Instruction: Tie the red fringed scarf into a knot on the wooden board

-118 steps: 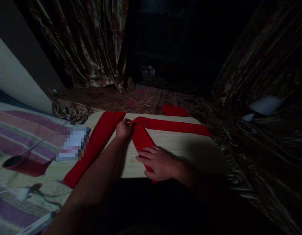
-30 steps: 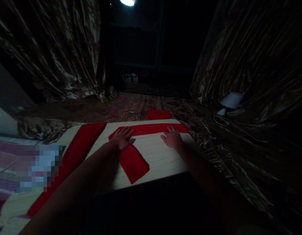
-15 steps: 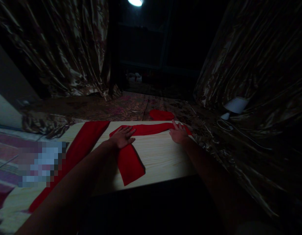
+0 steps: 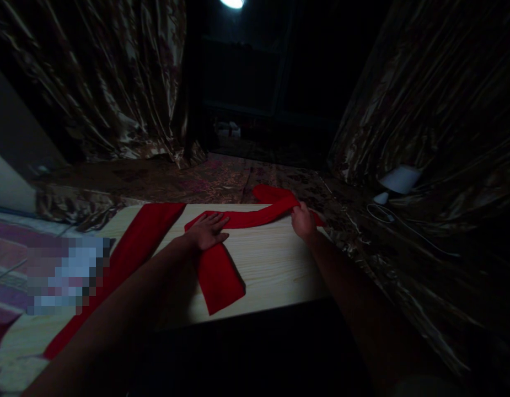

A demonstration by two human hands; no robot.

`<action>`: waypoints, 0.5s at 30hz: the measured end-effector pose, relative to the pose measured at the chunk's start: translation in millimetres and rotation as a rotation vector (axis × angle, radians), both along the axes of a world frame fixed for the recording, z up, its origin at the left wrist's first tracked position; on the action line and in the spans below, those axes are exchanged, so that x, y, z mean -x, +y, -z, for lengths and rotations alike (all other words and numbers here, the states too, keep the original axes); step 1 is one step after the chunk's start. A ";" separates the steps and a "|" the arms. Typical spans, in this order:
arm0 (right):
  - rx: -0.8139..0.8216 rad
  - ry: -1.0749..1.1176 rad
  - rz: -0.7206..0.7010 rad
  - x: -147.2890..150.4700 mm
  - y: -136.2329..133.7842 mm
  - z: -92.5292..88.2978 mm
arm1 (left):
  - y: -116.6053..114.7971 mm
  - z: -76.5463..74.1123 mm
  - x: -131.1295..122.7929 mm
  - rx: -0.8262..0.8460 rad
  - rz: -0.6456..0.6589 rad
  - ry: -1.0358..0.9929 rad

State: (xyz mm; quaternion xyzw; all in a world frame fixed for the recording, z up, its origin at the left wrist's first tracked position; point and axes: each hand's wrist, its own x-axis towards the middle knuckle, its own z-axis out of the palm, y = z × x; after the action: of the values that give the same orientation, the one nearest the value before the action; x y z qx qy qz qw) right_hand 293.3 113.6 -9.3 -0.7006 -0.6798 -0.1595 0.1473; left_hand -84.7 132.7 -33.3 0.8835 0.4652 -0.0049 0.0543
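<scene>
My left hand [image 4: 208, 230] lies flat, fingers spread, pressing on a long red cloth strip [image 4: 258, 216] where it bends on the pale wooden tabletop [image 4: 275, 264]. One end of the strip points toward me, its cut corner near the table's front edge. At the far right, my right hand [image 4: 304, 221] is closed on the strip's edge, which rises a little off the wood. Part of the strip hangs beyond the far edge, and its tip shows right of my right hand. Another length of red cloth [image 4: 130, 259] crosses the table's left side; whether it joins the strip is unclear.
A white lamp [image 4: 400, 178] with a cord stands at the right on dark patterned fabric [image 4: 221, 176]. Patterned curtains [image 4: 151, 82] hang on both sides of a dark window. A blurred-out object [image 4: 68, 275] lies at the left beside a striped cloth.
My right hand has gone from flat, spread fingers to a grip on the strip, lifting its edge at the far right. My left hand stays in place.
</scene>
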 end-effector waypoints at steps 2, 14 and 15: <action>0.011 -0.016 -0.041 4.4 -0.4 -2.2 | 0.1 -0.1 -0.2 0.003 -0.004 0.001; -0.012 -0.465 -0.539 18.8 -16.4 -1.2 | -0.8 -0.8 -1.3 0.000 -0.009 -0.001; -0.013 -0.473 -0.549 18.9 -16.0 -1.2 | -1.8 -2.1 -1.7 0.005 -0.012 0.001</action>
State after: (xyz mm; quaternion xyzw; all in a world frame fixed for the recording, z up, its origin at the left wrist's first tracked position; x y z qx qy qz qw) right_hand 274.4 97.6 -8.2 -0.4346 -0.8569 -0.2759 0.0275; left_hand -83.0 130.9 -31.2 0.8807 0.4703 -0.0059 0.0563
